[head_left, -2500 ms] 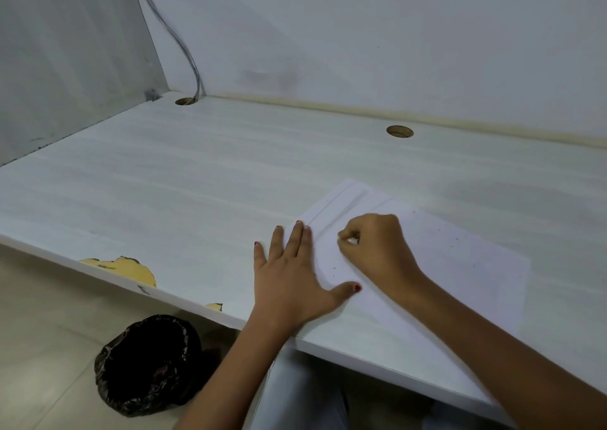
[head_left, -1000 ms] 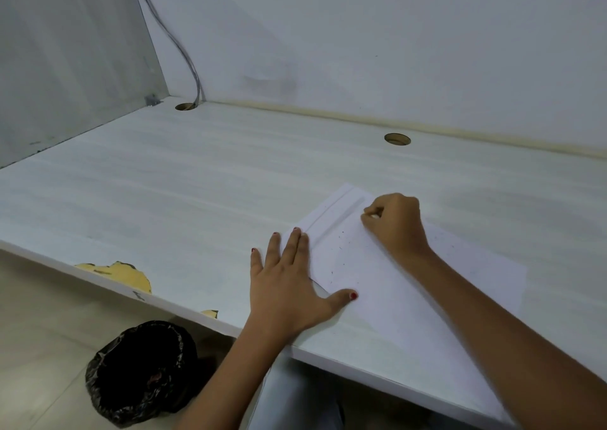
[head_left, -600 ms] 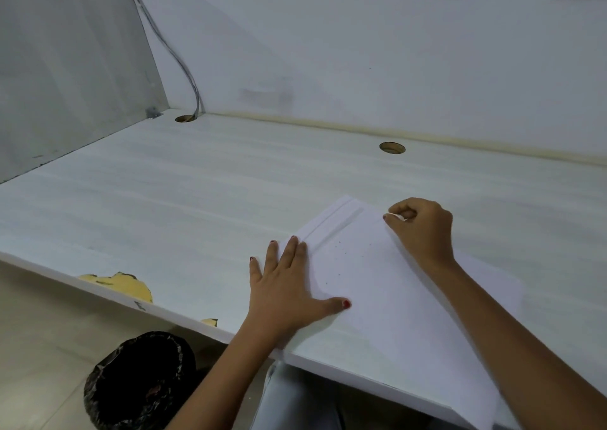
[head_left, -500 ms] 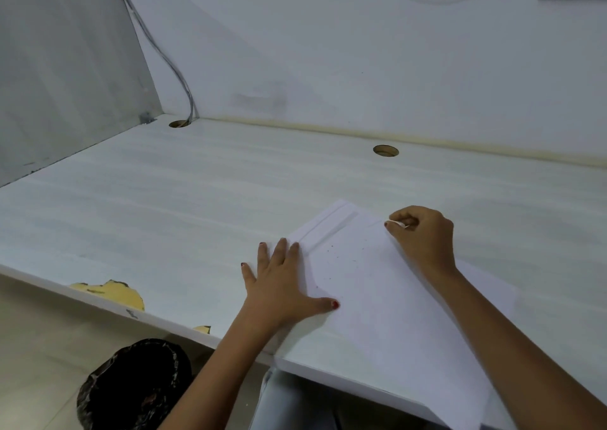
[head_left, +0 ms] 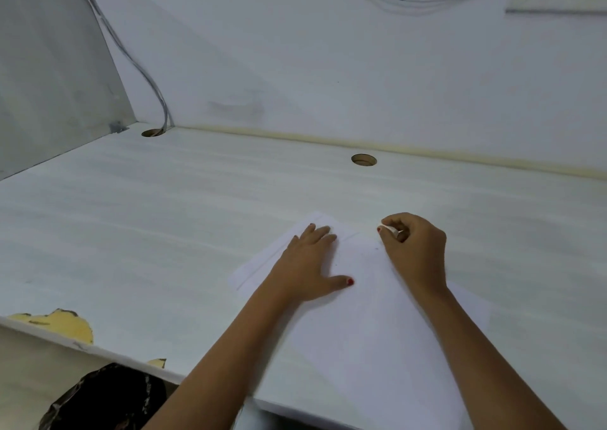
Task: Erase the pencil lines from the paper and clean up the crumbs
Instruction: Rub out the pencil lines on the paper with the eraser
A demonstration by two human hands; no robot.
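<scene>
low in mid-frame, the flat left hand (head_left: pixel 312 265) pins the paper (head_left: pixel 377 324) to the worktop (head_left: pixel 164 216) while the right hand (head_left: pixel 417 249) pinches an eraser (head_left: pixel 391 230); erasing seems underway, so the next move calls for steady rubbing.

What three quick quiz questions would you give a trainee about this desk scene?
1. True or false: the left hand lies flat on the paper.
2. Which hand pinches the small white eraser? A: left. B: right.
3. Fill in: the dark bin sits lower than the desk, on the ___ side of the picture.

Key: 1 true. 2 B, the right hand. 3 left.
</scene>
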